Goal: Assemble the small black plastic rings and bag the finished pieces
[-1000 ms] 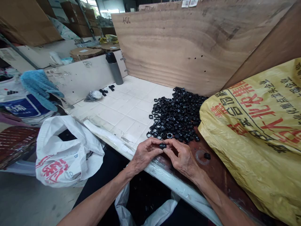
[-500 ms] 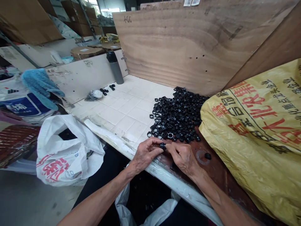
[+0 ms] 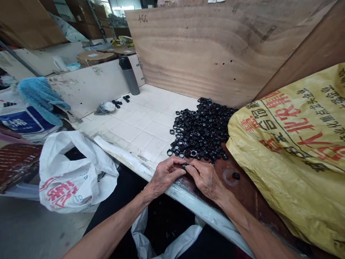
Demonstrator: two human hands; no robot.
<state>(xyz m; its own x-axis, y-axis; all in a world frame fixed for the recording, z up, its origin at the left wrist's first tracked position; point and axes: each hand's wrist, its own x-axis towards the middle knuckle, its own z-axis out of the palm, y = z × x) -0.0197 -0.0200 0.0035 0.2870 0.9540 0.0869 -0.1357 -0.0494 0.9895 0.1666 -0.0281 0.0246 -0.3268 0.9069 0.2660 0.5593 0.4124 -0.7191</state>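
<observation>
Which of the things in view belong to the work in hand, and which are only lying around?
Seems part of the work:
small black part, at the fingertips of the left hand and right hand
heap of black parts, just beyond the hands

Seems just lying about:
grey bottle
blue towel

In front of the heap of black rings (image 3: 203,131), the left hand (image 3: 165,173) and right hand (image 3: 204,177) partly hide a small black part (image 3: 184,166), its shape unreadable. Below the heap, the contents (image 3: 168,221) of an open white sack (image 3: 184,241) are too dark to tell. Right of the heap, the yellow printed sack (image 3: 275,169) is cut off; behind the heap, so is the plywood board (image 3: 205,43).
</observation>
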